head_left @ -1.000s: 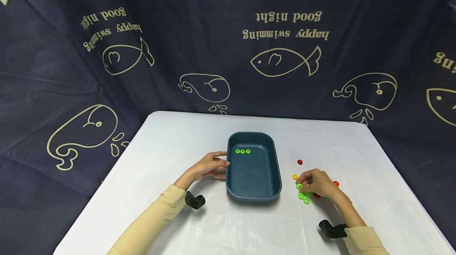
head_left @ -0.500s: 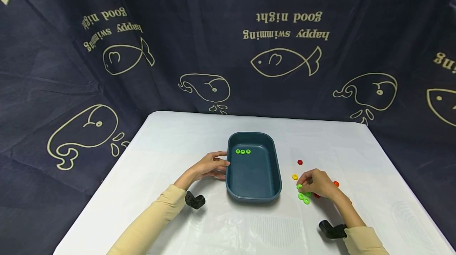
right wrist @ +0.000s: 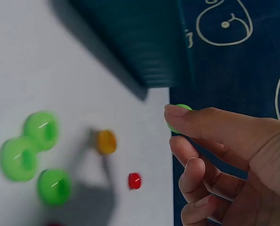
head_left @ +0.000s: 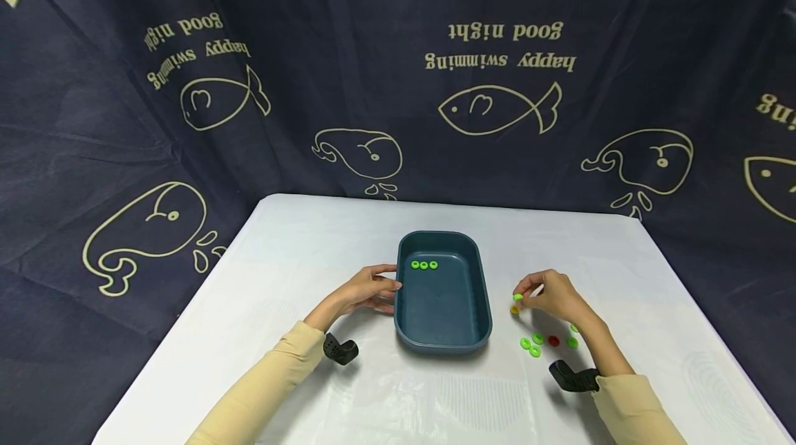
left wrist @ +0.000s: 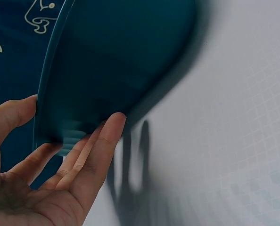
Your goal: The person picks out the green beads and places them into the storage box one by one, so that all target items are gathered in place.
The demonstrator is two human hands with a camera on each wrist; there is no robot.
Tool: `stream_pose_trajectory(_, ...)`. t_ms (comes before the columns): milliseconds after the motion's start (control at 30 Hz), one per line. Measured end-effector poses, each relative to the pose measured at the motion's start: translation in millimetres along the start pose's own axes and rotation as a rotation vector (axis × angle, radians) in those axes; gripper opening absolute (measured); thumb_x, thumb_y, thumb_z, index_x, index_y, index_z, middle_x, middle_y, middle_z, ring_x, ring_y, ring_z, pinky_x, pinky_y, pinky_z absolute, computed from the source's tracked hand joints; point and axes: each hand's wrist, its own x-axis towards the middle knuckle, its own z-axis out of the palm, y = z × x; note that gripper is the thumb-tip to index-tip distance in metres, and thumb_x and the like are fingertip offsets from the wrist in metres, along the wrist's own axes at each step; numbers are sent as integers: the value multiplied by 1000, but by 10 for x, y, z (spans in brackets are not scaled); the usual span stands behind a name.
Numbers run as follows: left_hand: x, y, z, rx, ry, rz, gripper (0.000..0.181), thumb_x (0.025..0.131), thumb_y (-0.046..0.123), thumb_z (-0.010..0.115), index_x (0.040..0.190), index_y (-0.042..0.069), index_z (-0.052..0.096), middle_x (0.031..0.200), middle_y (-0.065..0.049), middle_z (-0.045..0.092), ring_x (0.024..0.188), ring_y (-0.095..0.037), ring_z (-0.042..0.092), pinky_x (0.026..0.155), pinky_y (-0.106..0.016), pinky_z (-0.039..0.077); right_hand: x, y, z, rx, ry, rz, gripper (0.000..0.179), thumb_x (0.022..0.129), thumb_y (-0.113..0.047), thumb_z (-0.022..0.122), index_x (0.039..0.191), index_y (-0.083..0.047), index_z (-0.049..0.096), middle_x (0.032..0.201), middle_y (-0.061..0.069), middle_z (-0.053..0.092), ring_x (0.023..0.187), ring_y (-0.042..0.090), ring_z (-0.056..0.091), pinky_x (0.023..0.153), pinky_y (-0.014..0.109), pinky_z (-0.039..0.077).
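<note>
In the head view, my right hand (head_left: pixel 553 294) pinches a small green ring (head_left: pixel 518 297) between thumb and fingertips, above the table and over a yellow ring (head_left: pixel 514 309). The right wrist view shows the green ring (right wrist: pixel 179 123) mostly covered by the thumb. My left hand (head_left: pixel 367 287) touches the left outer wall of a dark teal rectangular tub (head_left: pixel 443 307), its fingers fairly straight. From the left wrist, the thumb meets the tub's (left wrist: pixel 116 56) rim and the other fingertips lie along the outside. Inside the tub, three green rings (head_left: pixel 424 265) form a row near its far left corner.
Several loose green rings (head_left: pixel 535 352) lie right of the tub, around a red ring (head_left: pixel 553 341). Another red ring (right wrist: pixel 135 181) shows in the right wrist view. A white cloth covers the table (head_left: pixel 323 238); behind it hangs a dark curtain (head_left: pixel 373 86) with fish drawings.
My right hand has lifted a green ring from the loose group and moved slightly away from me, uncovering rings beneath. The left hand and tub have stayed put.
</note>
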Motion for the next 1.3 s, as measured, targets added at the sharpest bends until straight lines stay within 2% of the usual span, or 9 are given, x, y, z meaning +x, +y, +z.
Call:
stream_pose_trajectory(267, -12, 6, 5, 6, 6, 2, 63, 90, 16, 60, 145, 4, 32, 124, -24, 53, 88, -18, 65, 82, -43, 60, 193, -209, -64, 14, 32, -15, 9, 73, -7, 74, 82, -7, 73, 74, 5, 70, 61, 11, 55, 52, 21, 46)
stream_pose_trajectory(500, 5, -8, -13, 3, -8, 9, 63, 90, 16, 59, 145, 4, 32, 126, -25, 53, 89, -18, 66, 82, -43, 60, 421, -424, -46, 50, 31, -26, 9, 75, -9, 75, 84, -6, 73, 75, 7, 69, 54, 11, 54, 42, 22, 44)
stream_pose_trajectory(667, 13, -13, -12, 0, -3, 9, 62, 90, 15, 60, 145, 5, 33, 123, -25, 55, 87, -17, 66, 82, -43, 60, 583, -584, 7, 43, 45, -72, 10, 74, -10, 77, 83, -5, 73, 76, 8, 71, 62, 10, 57, 52, 21, 46)
stream_pose_trajectory(833, 26, -23, -14, 4, 0, 11, 62, 90, 16, 60, 144, 5, 34, 122, -24, 55, 87, -18, 67, 81, -42, 60, 722, -713, 76, 56, 26, -96, 11, 75, -9, 77, 84, -4, 73, 77, 10, 71, 66, 16, 59, 54, 23, 46)
stream_pose_trajectory(1067, 37, -34, -15, -3, 5, 6, 61, 90, 16, 61, 144, 5, 35, 122, -25, 55, 90, -20, 67, 82, -43, 60, 930, -808, 172, 91, 8, -92, 13, 75, -9, 77, 86, -3, 74, 78, 12, 70, 78, 25, 60, 61, 23, 45)
stream_pose_trajectory(1300, 50, -36, -23, -4, 2, 9, 62, 90, 16, 60, 145, 5, 34, 122, -24, 56, 88, -19, 67, 82, -43, 60, 1075, -842, 271, 119, -8, -83, 14, 76, -8, 76, 87, 0, 74, 79, 14, 71, 74, 19, 61, 61, 22, 46)
